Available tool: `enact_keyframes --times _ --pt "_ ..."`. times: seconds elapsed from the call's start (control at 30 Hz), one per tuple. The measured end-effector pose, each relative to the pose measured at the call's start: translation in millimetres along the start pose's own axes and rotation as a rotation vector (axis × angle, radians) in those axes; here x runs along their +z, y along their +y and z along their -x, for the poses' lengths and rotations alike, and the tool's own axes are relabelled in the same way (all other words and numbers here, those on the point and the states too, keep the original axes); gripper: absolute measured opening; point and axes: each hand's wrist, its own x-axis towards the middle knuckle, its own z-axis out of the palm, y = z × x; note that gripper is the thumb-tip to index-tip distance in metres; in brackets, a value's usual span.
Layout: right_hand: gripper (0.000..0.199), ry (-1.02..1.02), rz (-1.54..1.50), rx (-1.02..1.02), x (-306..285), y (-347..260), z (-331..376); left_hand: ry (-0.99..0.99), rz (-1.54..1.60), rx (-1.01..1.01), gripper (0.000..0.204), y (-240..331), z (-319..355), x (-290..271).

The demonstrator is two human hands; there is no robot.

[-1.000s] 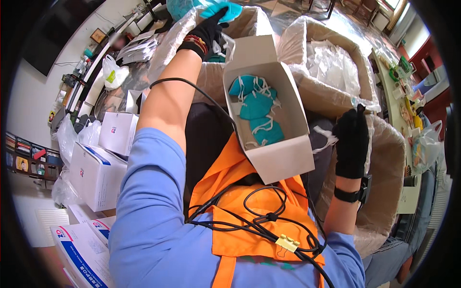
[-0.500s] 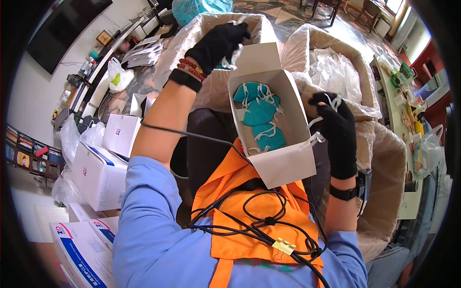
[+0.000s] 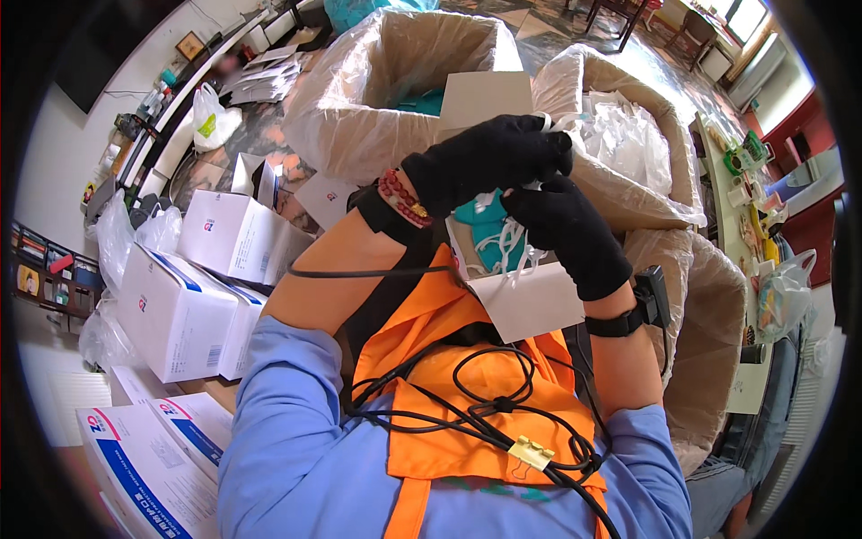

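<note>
Both my hands wear black gloves and meet over an open white box [image 3: 530, 301] on my lap. My left hand [image 3: 498, 160] is closed, with a white elastic strap [image 3: 544, 119] showing at its fingertips. Just below and to the right, my right hand [image 3: 570, 235] is closed too, and white straps [image 3: 512, 244] hang beside its fingers. Teal cup-shaped masks [image 3: 485, 218] with white straps lie in the box, partly hidden by my hands. Whether a mask hangs from the straps between my fingers is hidden.
A plastic-lined carton [image 3: 332, 135] with teal masks stands ahead, beside another lined carton [image 3: 687, 184] holding white pieces. A further lined carton [image 3: 718, 350] is at my right. White boxes [image 3: 171, 314] are stacked on my left. A black cable [image 3: 359, 272] crosses my left arm.
My left hand has come from over the far left carton to the right and nearer, above the box. The right hand has moved left to meet it. Both now cover part of the box.
</note>
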Motion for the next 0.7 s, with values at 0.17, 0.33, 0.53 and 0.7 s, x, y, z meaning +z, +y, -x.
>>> enact_keyframes --times 0.17,0.33,0.53,0.7 --pt "0.017 0.079 0.466 -0.729 -15.0 55.0 -22.6 0.003 -0.179 0.09 0.026 -20.9 -6.2 14.5" --pt "0.022 0.009 -0.214 -0.167 -38.1 32.3 3.8 0.408 0.012 0.003 0.028 -45.1 -2.0 -12.2" --pt "0.054 0.06 0.288 -0.513 -61.3 48.5 3.5 0.038 -0.345 0.216 0.03 -80.3 13.6 21.9" --pt "0.056 0.147 0.269 -0.625 -57.8 56.0 4.3 0.116 -0.147 -0.108 0.024 -60.7 28.3 28.3"
